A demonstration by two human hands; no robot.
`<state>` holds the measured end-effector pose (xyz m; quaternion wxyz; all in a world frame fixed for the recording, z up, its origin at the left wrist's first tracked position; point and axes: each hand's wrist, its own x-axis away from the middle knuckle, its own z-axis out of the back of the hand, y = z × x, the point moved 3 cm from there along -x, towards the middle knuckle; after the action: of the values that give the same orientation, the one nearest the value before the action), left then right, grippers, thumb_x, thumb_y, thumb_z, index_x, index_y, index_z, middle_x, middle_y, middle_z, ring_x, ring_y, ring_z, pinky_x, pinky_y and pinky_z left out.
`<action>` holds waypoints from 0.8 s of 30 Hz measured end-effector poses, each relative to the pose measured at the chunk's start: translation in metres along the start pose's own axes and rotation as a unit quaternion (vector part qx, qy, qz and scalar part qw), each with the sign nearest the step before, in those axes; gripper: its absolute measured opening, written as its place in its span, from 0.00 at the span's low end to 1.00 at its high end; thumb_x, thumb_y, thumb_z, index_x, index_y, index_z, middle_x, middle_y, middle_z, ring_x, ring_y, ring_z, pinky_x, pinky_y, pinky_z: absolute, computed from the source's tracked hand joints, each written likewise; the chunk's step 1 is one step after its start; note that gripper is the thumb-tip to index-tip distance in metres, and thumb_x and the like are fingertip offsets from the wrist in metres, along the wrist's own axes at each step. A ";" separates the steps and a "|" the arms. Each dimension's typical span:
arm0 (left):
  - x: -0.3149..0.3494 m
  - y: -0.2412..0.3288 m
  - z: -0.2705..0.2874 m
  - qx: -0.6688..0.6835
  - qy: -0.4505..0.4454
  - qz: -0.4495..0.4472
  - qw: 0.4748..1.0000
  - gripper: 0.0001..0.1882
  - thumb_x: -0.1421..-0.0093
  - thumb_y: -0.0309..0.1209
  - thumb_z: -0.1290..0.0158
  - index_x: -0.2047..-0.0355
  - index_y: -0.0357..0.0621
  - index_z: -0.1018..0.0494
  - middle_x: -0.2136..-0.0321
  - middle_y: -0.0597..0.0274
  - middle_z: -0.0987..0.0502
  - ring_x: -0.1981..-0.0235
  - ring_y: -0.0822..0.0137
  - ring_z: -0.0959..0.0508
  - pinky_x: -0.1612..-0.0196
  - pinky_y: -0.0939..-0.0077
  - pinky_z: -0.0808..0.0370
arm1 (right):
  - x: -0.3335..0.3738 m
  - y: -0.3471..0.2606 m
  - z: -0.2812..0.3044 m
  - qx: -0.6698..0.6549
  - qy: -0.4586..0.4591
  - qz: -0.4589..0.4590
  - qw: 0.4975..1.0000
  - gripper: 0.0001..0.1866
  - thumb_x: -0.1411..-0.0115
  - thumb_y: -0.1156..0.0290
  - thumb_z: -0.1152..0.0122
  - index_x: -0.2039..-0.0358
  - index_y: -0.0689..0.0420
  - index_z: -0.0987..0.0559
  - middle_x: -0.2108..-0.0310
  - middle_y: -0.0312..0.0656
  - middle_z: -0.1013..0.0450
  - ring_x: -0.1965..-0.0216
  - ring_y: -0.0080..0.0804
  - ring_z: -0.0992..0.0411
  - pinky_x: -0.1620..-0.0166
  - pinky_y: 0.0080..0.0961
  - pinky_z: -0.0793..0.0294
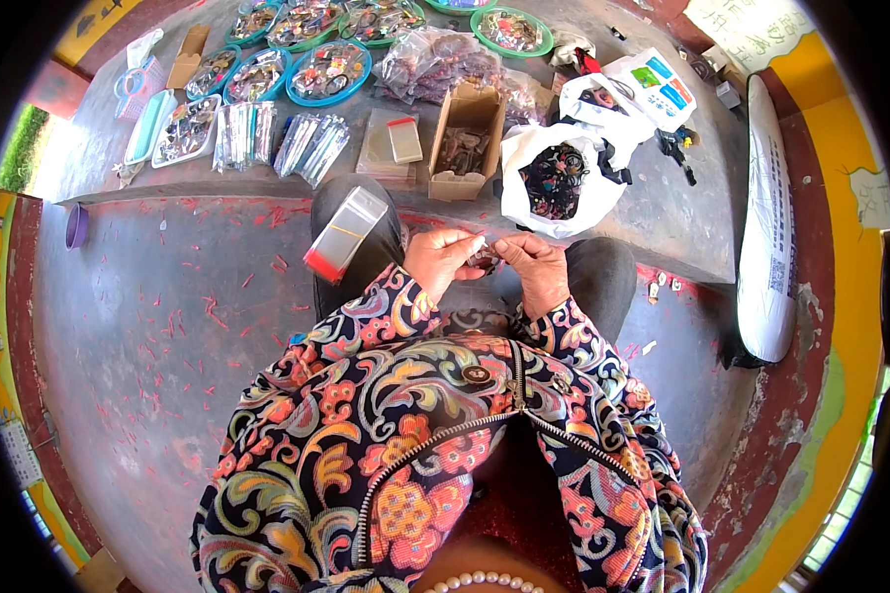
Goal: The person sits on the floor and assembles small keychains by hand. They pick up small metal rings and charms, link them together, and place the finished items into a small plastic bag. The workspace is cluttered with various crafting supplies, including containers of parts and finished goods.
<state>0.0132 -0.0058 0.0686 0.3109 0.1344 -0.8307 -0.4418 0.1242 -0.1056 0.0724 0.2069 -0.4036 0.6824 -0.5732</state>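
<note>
Between my hands, over my lap, is a small packet (484,260) that looks like clear plastic with something dark reddish in it; its contents are too small to make out. My left hand (435,263) pinches its upper left part between thumb and fingers. From the other side my right hand (538,274) pinches its upper right edge, fingertips almost meeting the left ones. On my left thigh lies a banded stack of clear plastic bags (349,229) with a red edge. Straight ahead, an open cardboard box (459,186) on the ledge holds similar dark reddish packets.
A white plastic bag (517,155) of black cords stands right of the box. Left on the ledge are rows of long packets (311,148), a white basket (186,153) and blue bowls (328,97) of small goods. A long white sack (764,237) leans at the right wall. Red scraps litter the floor.
</note>
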 end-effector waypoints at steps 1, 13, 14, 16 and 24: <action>0.001 0.001 -0.001 0.002 -0.001 -0.009 1.000 0.10 0.44 0.29 0.52 0.68 0.33 0.29 0.72 0.59 0.26 0.72 0.71 0.25 0.72 0.80 0.24 | 0.000 0.000 0.001 0.003 0.006 0.014 1.000 0.04 0.52 0.74 0.40 0.76 0.61 0.23 0.76 0.35 0.28 0.74 0.19 0.34 0.68 0.15 0.37; 0.001 0.001 0.003 -0.168 -0.015 -0.066 0.983 0.11 0.45 0.31 0.51 0.69 0.33 0.27 0.76 0.61 0.26 0.81 0.76 0.28 0.81 0.86 0.28 | -0.002 0.000 -0.001 0.026 -0.031 -0.051 0.998 0.04 0.51 0.74 0.41 0.75 0.62 0.23 0.76 0.35 0.28 0.74 0.18 0.34 0.68 0.14 0.36; 0.004 0.004 0.001 -0.190 -0.024 -0.075 0.979 0.11 0.45 0.32 0.51 0.69 0.33 0.27 0.77 0.60 0.26 0.82 0.76 0.29 0.82 0.86 0.29 | -0.003 0.002 0.001 0.042 -0.035 -0.050 0.997 0.04 0.51 0.74 0.41 0.75 0.62 0.23 0.76 0.35 0.28 0.74 0.18 0.33 0.68 0.14 0.36; 0.005 0.005 0.001 -0.214 -0.035 -0.078 0.973 0.12 0.45 0.32 0.51 0.69 0.33 0.27 0.77 0.60 0.26 0.85 0.77 0.31 0.84 0.86 0.31 | -0.002 0.003 0.002 0.046 -0.041 -0.042 0.997 0.04 0.51 0.75 0.41 0.75 0.62 0.23 0.76 0.36 0.27 0.73 0.19 0.33 0.68 0.14 0.36; -0.001 0.006 0.007 -0.108 -0.014 -0.013 0.994 0.15 0.43 0.40 0.53 0.72 0.39 0.25 0.81 0.69 0.29 0.79 0.81 0.32 0.76 0.87 0.35 | -0.005 0.007 0.014 -0.037 0.020 -0.076 0.996 0.05 0.52 0.72 0.40 0.78 0.60 0.23 0.80 0.34 0.29 0.79 0.19 0.35 0.73 0.16 0.37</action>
<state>0.0093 0.0026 0.0698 0.3066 0.1043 -0.7804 -0.5349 0.1350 -0.1100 0.0617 0.1332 -0.4503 0.6745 -0.5697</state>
